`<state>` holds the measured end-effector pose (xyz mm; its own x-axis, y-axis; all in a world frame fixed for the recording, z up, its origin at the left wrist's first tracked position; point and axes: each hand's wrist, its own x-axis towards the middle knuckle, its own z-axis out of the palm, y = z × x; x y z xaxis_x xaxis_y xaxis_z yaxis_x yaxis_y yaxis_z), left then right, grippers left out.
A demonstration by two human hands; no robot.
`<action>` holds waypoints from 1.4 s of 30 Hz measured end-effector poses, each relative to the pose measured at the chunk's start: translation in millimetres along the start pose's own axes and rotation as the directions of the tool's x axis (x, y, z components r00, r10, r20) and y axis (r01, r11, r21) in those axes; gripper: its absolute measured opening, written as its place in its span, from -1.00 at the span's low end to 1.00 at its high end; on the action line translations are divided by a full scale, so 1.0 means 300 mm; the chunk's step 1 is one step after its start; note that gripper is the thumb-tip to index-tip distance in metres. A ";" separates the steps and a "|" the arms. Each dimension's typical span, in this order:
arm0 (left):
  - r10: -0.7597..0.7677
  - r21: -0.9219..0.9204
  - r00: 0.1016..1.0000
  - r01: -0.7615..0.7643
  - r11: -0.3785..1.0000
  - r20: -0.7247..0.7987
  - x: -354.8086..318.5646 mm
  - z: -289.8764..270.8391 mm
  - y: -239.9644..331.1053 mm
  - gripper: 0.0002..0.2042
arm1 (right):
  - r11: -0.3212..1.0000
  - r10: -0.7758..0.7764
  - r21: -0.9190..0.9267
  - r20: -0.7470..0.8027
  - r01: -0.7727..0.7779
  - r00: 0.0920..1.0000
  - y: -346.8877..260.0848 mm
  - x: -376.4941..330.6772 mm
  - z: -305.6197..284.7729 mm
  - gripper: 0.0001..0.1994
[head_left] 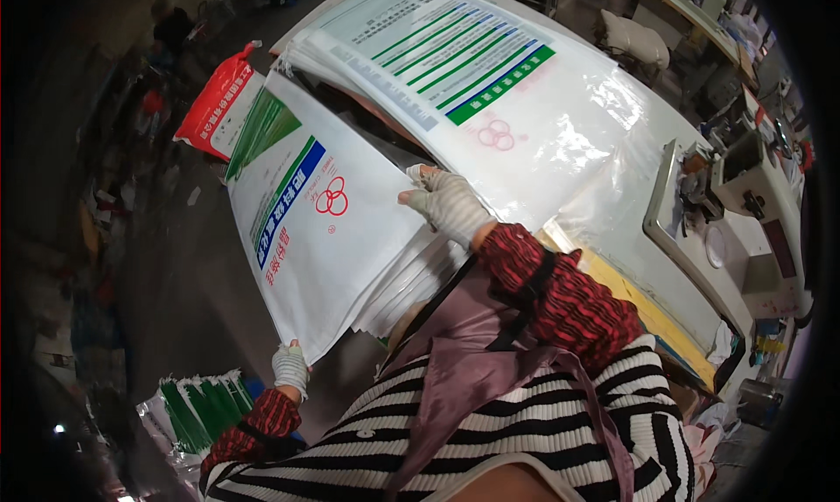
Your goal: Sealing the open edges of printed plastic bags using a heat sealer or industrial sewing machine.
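Note:
A white printed sack [350, 248], with blue and green bands and red linked rings, lies flat on top of a fanned stack of like sacks [411, 283] in front of me. My left hand [290, 368], in a pale striped glove with bare fingertips, pinches the sack's near left corner. At its right edge is my right hand [451, 206], gloved the same way, its thumb and fingers closed on the sack's edge; what lies under the fingers is partly hidden. A red-ended part [219, 104] hangs at the sack's far left.
To the right, a pile of glossy white printed sacks [560, 126] covers the table. A sewing machine [757, 187] stands at the far right, beside a yellow strip [647, 305] on the table edge. Green-and-white sacks [206, 410] lie low on the left. A person [171, 25] is in the far left background.

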<state>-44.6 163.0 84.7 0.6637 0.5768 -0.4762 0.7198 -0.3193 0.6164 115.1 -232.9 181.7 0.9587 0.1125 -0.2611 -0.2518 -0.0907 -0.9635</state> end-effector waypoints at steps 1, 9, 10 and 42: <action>-0.058 0.030 0.998 0.057 0.998 0.006 0.011 -0.005 0.000 -0.75 | 1.000 0.011 0.005 0.002 -0.011 1.000 0.045 0.045 0.006 -0.69; -0.212 0.026 0.956 0.211 0.977 0.201 0.144 0.091 0.093 -0.66 | 0.845 0.070 -0.524 -0.087 -0.105 0.994 0.670 0.212 -0.009 -0.63; -0.222 0.061 0.918 0.214 0.975 0.329 0.154 0.137 0.124 -0.63 | 0.547 0.201 -0.824 -0.042 -0.148 0.979 0.857 0.271 -0.049 -0.66; 0.742 -0.326 -0.170 -0.943 0.068 0.648 -0.772 1.487 1.042 -0.78 | 0.897 0.162 0.392 -0.723 0.205 0.671 0.438 -0.600 -0.675 -0.78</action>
<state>117.6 -405.9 107.9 0.5530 -0.8226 0.1324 -0.6432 -0.3205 0.6954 -63.8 -465.6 114.1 0.6980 -0.6551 -0.2892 -0.0808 0.3292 -0.9408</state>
